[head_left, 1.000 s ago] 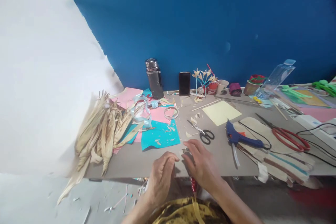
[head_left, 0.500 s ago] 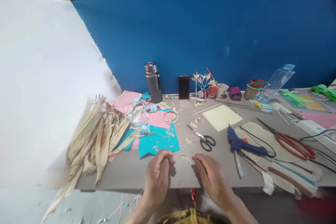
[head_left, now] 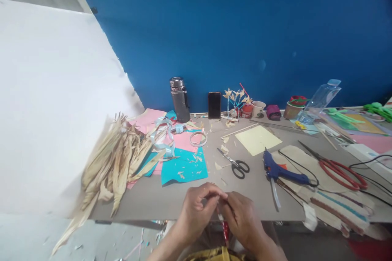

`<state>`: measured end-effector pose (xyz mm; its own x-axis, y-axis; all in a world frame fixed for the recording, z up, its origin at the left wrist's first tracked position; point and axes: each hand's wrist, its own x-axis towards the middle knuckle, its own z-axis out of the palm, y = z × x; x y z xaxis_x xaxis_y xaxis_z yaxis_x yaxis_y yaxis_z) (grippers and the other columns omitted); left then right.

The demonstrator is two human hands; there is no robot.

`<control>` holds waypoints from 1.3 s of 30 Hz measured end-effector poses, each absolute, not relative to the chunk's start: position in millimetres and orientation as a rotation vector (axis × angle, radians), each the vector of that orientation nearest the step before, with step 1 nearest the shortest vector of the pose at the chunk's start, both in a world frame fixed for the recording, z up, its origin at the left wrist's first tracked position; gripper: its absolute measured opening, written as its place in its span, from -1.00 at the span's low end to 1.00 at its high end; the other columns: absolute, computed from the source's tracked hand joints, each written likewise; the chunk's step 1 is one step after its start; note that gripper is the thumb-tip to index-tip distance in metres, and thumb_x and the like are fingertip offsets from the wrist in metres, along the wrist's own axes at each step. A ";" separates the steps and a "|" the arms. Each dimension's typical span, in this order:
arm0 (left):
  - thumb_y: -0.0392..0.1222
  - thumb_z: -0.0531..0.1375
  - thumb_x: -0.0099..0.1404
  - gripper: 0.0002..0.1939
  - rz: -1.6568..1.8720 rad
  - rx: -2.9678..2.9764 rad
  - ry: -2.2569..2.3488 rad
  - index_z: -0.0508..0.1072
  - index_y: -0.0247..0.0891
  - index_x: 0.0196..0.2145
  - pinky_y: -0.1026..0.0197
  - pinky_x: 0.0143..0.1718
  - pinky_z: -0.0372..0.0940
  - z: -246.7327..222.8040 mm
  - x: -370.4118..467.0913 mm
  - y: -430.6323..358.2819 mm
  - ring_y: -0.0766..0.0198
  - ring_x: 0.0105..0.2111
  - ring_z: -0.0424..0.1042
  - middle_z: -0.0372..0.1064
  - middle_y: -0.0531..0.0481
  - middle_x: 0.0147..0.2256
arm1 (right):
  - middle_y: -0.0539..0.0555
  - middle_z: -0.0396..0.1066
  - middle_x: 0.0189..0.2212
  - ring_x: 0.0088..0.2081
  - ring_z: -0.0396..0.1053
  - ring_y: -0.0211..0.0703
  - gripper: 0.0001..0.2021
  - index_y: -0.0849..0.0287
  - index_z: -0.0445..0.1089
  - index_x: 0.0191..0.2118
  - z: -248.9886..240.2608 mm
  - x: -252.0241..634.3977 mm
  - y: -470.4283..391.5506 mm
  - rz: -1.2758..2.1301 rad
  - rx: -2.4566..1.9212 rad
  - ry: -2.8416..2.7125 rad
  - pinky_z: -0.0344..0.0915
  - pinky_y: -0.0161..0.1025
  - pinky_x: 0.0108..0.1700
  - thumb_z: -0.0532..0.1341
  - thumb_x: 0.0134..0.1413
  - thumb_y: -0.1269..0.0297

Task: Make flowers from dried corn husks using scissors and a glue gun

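My left hand (head_left: 200, 208) and my right hand (head_left: 241, 214) meet over the table's front edge. Thumbs and fingers of both are pinched together at the tips. Whatever lies between them is mostly hidden; a small pale bit shows below the fingertips, too small to name. Just beyond the hands lie small scissors with black handles (head_left: 240, 169) and scattered husk scraps (head_left: 218, 166). A turquoise paper sheet (head_left: 183, 171), sprinkled with clippings, is to the left of the scissors. To the right, a blue glue gun (head_left: 286, 171) rests with a clear glue stick under its nose.
Dried corn husks (head_left: 119, 163) are heaped at left, overhanging the edge. Beside them are light-blue ribbon (head_left: 165, 149) and a tape roll (head_left: 198, 139). Behind stand a thermos (head_left: 180, 102), a phone (head_left: 214, 105) and husk flowers (head_left: 235, 100). Red-handled scissors (head_left: 343, 174) lie at right.
My hands, apart before, have come together near the table edge, fingertips touching. The view has tilted slightly upward. Scissors, papers and glue gun have not been moved.
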<state>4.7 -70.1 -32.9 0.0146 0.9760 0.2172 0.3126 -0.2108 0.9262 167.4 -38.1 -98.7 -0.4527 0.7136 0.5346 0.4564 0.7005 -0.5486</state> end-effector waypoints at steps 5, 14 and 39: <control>-0.23 0.19 0.28 -0.84 1.137 1.566 1.427 0.50 -0.26 -0.44 0.34 -0.38 0.30 -44.5 1.2 -82.0 0.32 -0.49 0.43 0.48 0.02 -0.52 | 0.02 0.40 -0.48 -0.44 0.34 -0.20 -0.77 0.13 0.40 -0.26 -97.9 172.4 -38.9 0.514 -0.841 -2.145 0.11 -0.28 -0.36 0.03 0.41 0.31; -0.12 0.03 0.42 -0.73 1.179 1.568 1.447 0.50 -0.24 -0.20 0.35 -0.49 0.29 -54.6 -0.4 -78.5 0.35 -0.58 0.39 0.45 0.06 -0.55 | 0.00 0.30 -0.59 -0.51 0.24 -0.24 -0.68 0.15 0.30 -0.46 -92.6 172.5 -42.2 0.476 -0.762 -2.099 0.05 -0.28 -0.40 0.07 0.38 0.29; -0.20 0.06 0.41 -0.71 0.815 2.042 1.642 0.34 -0.22 -0.49 0.27 -0.49 0.01 -46.2 14.4 -77.0 0.35 -0.55 0.27 0.38 0.05 -0.55 | 0.18 0.54 -0.28 -0.27 0.52 -0.10 -0.71 0.18 0.44 -0.04 -93.8 177.8 -37.4 0.555 -0.582 -1.899 0.49 -0.22 -0.24 0.10 0.23 0.58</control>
